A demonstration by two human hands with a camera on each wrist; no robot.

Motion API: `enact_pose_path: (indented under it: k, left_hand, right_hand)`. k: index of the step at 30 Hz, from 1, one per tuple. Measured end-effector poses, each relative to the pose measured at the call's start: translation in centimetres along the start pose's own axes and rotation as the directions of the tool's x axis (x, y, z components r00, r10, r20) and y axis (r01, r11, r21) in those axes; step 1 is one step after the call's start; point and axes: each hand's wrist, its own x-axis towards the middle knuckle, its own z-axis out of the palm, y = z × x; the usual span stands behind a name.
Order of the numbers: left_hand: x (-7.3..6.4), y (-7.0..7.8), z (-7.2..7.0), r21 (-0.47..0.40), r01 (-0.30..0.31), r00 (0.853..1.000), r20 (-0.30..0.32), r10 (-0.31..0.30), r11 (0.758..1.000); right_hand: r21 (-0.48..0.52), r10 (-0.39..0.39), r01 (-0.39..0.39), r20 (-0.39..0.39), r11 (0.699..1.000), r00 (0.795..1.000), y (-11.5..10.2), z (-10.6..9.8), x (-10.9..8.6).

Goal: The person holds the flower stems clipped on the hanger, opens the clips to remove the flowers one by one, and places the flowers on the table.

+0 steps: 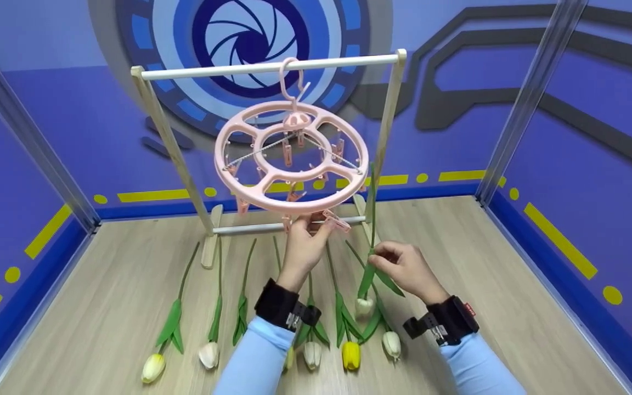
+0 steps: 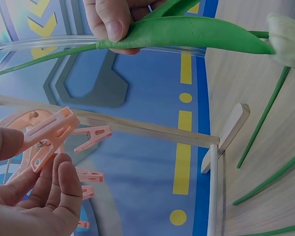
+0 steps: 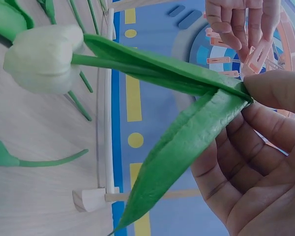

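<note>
My left hand (image 1: 304, 249) pinches a pink clothespin (image 1: 338, 221) at the front of a round pink hanger (image 1: 299, 207). In the left wrist view, thumb and fingers grip this clothespin (image 2: 59, 129) by its handle ends. Lower and to the right, my right hand (image 1: 408, 270) holds an artificial white tulip (image 1: 364, 306) by its stem, between thumb and index finger. The bloom (image 3: 42, 59) hangs downward, while the bare stem end points up past the hanger's right side. Two green leaves (image 3: 182, 142) spread from the pinched spot.
The hanger hooks over the white top bar (image 1: 212, 71) of a wooden-sided rack, with several other clothespins (image 1: 287, 153) dangling. Several white and yellow tulips lie in a row on the wooden table (image 1: 513, 329), including a yellow one (image 1: 351, 356). Printed blue panels (image 1: 458, 148) enclose the table.
</note>
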Motion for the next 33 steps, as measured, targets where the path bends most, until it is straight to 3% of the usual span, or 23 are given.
enact_pose_path:
  k: [16, 33]
  left_hand:
    - [-0.5, -0.3, -0.8, 0.004, 0.092, 0.995, 0.025, -0.092, 0.996]
    - [-2.7, -0.6, -2.7, 0.14, -0.057, 0.991, 0.124, 0.039, 0.989]
  right_hand:
    - [-0.021, 0.031, -0.031, 0.005, 0.999, 0.999, 0.5, -1.0, -0.4]
    - [-0.041, 0.04, -0.041, -0.025, 0.998, 0.999, 0.4, -2.1, -0.7]
